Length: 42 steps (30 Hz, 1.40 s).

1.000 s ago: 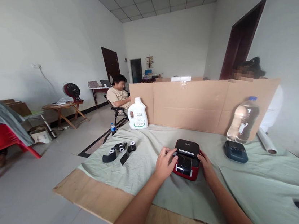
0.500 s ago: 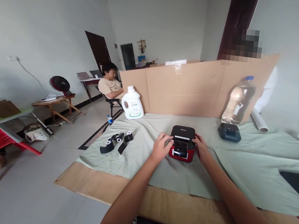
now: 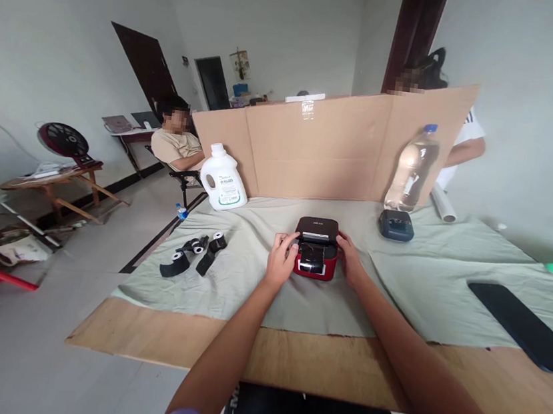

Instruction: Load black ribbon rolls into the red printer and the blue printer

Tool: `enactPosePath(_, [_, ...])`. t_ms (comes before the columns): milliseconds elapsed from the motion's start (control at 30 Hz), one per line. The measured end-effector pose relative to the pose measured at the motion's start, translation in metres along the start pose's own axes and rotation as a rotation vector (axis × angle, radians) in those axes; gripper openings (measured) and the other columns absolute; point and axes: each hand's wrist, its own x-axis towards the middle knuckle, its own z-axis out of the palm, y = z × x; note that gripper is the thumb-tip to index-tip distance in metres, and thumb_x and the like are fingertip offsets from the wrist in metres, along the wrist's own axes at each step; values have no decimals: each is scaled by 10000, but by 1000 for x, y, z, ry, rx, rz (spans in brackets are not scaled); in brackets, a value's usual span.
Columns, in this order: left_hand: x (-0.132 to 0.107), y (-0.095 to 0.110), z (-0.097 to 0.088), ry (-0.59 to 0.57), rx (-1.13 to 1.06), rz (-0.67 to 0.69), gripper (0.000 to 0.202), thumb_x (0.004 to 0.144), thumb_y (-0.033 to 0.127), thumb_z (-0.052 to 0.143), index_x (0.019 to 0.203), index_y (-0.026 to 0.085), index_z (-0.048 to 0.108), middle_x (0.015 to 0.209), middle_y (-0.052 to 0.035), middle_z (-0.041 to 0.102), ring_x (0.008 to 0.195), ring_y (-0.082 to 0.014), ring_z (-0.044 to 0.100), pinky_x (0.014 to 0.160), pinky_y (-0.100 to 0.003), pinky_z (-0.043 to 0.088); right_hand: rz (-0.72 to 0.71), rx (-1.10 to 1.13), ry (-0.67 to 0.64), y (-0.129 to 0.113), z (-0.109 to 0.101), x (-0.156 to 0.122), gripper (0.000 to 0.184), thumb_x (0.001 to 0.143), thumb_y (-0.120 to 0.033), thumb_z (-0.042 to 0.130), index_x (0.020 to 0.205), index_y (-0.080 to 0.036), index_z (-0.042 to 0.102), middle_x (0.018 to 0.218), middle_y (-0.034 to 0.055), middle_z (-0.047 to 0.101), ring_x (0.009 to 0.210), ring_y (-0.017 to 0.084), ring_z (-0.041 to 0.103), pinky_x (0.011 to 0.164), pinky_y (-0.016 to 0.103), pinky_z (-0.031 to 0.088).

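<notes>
A small red and black label printer (image 3: 317,240) stands on the pale green cloth (image 3: 428,286) in the middle of the table. My left hand (image 3: 281,260) grips its left side, with fingers curled over the top edge. My right hand (image 3: 349,257) presses against its right side. Black film hangs from the printer's front slot. Several black ribbon rolls (image 3: 192,254) lie on the cloth to the left of my left hand.
A white detergent jug (image 3: 223,178), a clear water bottle (image 3: 411,169) and a dark blue printer (image 3: 396,224) stand before a cardboard screen (image 3: 324,146). A flat black object (image 3: 524,325) lies right. One person sits far left; another stands behind the screen.
The camera has tilted down and drawn back, showing more of the table's wooden front edge. Both hands stay on the red printer, which has not visibly moved.
</notes>
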Motion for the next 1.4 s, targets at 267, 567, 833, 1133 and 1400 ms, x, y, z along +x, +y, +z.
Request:
enactPosePath(267, [0, -5, 2, 38, -63, -22, 293, 996, 326, 459, 1165, 243, 683, 1107, -60, 530, 1009, -164, 599, 903, -268, 490, 43, 41, -2, -4, 2, 3, 476, 743, -357, 585, 1217, -304, 599, 1297, -18, 679, 1162, 245, 644, 823, 325, 553])
enactPosePath(567, [-2, -4, 12, 89, -143, 32, 313, 1011, 293, 394, 1162, 207, 653, 1103, -74, 559, 1081, -183, 588, 1001, -317, 452, -16, -43, 12, -5, 0, -2, 506, 764, -401, 579, 1258, -303, 618, 1354, -2, 653, 1258, 269, 600, 912, 372, 561])
enactPosePath(833, [-4, -6, 8, 63, -161, 27, 334, 1015, 334, 418, 1214, 221, 661, 1157, -83, 506, 1113, -180, 560, 1029, -325, 446, -36, -69, 33, -2, -1, -7, 524, 795, -476, 590, 1283, -294, 645, 1369, 0, 649, 1275, 283, 597, 994, 403, 550])
enactPosePath(1133, [-4, -2, 7, 52, -227, 18, 318, 1014, 307, 416, 1219, 221, 644, 1164, -85, 516, 1119, -181, 566, 1016, -329, 461, -68, -49, 62, -3, 2, -9, 501, 795, -472, 609, 1254, -278, 668, 1338, 11, 673, 1272, 282, 600, 1013, 388, 540])
enactPosePath(1400, [-3, 0, 6, 41, -239, 22, 311, 1015, 309, 422, 1218, 218, 639, 1161, -84, 530, 1092, -185, 582, 997, -341, 482, -69, -62, 86, 3, -1, -6, 524, 792, -495, 622, 1263, -271, 667, 1323, 16, 683, 1244, 283, 621, 994, 388, 553])
